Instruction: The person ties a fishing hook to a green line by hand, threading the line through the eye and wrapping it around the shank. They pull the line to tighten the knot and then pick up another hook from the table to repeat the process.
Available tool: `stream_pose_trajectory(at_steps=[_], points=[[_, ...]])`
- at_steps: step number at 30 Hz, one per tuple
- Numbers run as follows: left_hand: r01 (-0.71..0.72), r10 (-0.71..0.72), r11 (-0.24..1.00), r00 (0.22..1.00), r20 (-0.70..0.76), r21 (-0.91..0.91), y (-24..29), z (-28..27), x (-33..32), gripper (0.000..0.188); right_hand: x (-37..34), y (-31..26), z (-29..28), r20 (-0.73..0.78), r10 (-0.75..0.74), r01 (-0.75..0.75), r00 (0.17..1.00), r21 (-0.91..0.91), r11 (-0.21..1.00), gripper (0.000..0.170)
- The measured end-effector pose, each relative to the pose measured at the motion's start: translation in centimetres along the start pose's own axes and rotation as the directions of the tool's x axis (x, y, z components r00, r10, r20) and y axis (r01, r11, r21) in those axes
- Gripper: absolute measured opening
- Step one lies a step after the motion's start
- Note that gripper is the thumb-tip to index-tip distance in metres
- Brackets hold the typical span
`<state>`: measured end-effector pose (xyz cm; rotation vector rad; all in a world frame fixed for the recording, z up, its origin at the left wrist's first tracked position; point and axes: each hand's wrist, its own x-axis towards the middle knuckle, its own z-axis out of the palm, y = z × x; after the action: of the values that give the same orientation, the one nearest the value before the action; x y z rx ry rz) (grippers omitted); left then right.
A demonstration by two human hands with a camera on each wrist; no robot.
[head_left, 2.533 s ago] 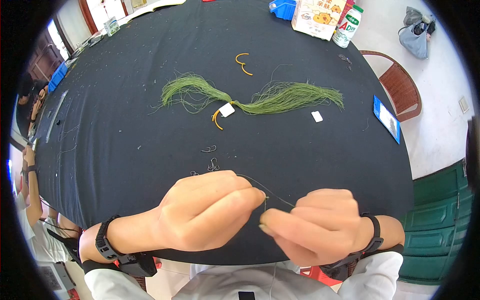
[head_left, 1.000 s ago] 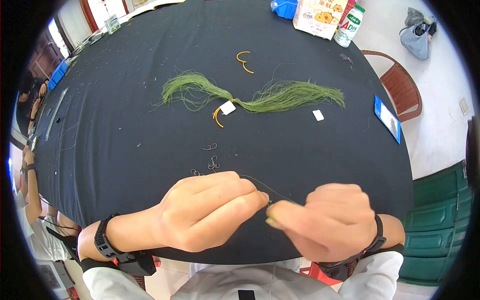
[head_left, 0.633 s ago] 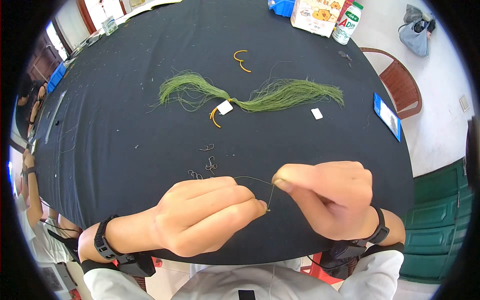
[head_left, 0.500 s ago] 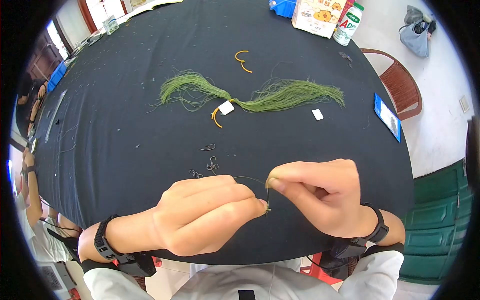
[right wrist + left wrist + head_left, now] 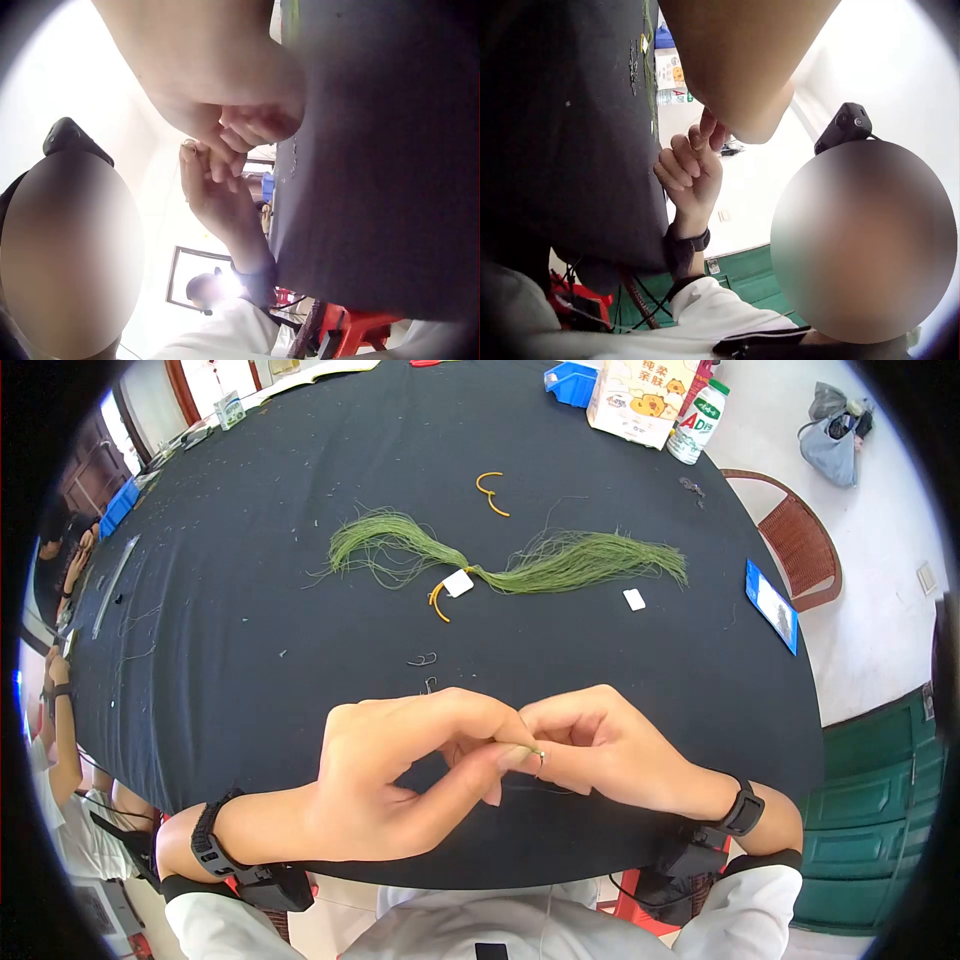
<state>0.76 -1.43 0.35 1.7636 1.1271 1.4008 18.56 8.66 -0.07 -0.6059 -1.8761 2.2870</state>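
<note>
My left hand [image 5: 400, 775] pinches a small fish hook [image 5: 541, 756] between thumb and forefinger, only a bit of its metal showing past the tips. Thin green fishing line is at the same spot. Up against those fingertips is my right hand [image 5: 620, 750], thumb and forefinger pinched together on the line; most of the line is hidden between the fingers. In the right wrist view a thin curved piece shows at the left fingertips [image 5: 193, 148]. Beyond the hands lies a loose hook [image 5: 423, 659], and a long bundle of green line [image 5: 580, 563] tied at its middle.
Black cloth covers the round table [image 5: 300, 710]. On it are yellow twist ties [image 5: 490, 495], a white tag [image 5: 458, 583], a white square [image 5: 634, 599] and a blue packet [image 5: 772, 606]. A bottle [image 5: 698, 422], carton [image 5: 640, 400] and blue bin [image 5: 571, 383] stand at the far right.
My right hand, raised with the line pulled taut from the left fingertips, has come down to meet the left hand. The left hand has turned so its thumb and forefinger show.
</note>
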Motion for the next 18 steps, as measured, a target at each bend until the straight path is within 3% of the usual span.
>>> stream_pose_trajectory(at_steps=[1, 2, 5, 8, 10, 14, 17, 18], points=[[0.036, -0.037, 0.999, 0.999, -0.023, -0.016, 0.0, 0.1, 0.0, 0.011, 0.0, -0.2, -0.2, -0.005, 0.053, -0.053, 0.999, -0.051, 0.997, 0.017], [0.032, -0.033, 0.999, 0.999, -0.032, -0.016, -0.1, 0.1, 0.0, 0.011, 0.0, 0.0, -0.1, -0.018, 0.017, -0.018, 1.000, -0.034, 0.999, 0.017], [-0.004, 0.003, 1.000, 0.999, -0.040, -0.005, -0.1, -0.3, 0.3, 0.010, -0.3, -0.3, 0.0, -0.118, 0.039, -0.064, 0.992, -0.211, 0.975, 0.016], [-0.065, 0.065, 0.998, 0.998, -0.020, 0.014, 0.1, -0.8, 0.4, 0.010, 0.0, -0.1, -0.6, -0.098, 0.001, -0.024, 0.995, -0.228, 0.973, 0.017], [-0.073, 0.073, 0.997, 0.997, -0.033, 0.015, 0.2, -0.9, 0.4, 0.010, 0.0, -0.5, -0.8, -0.090, 0.055, -0.078, 0.994, -0.269, 0.960, 0.019], [-0.015, -0.014, 0.990, 0.979, -0.203, -0.142, 0.2, -0.4, 0.2, 0.008, -0.2, -1.6, -0.7, -0.071, 0.180, -0.193, 0.981, -0.300, 0.934, 0.022], [-0.032, 0.016, 0.996, 0.980, -0.196, -0.077, 0.4, -0.4, 0.2, 0.009, -0.3, -1.2, -1.3, -0.007, 0.106, -0.106, 0.994, -0.156, 0.982, 0.024], [-0.046, 0.041, 0.999, 0.983, -0.181, -0.024, 0.5, -0.4, 0.3, 0.009, -0.2, -0.9, -1.5, -0.043, 0.018, -0.023, 0.999, -0.130, 0.991, 0.026]])
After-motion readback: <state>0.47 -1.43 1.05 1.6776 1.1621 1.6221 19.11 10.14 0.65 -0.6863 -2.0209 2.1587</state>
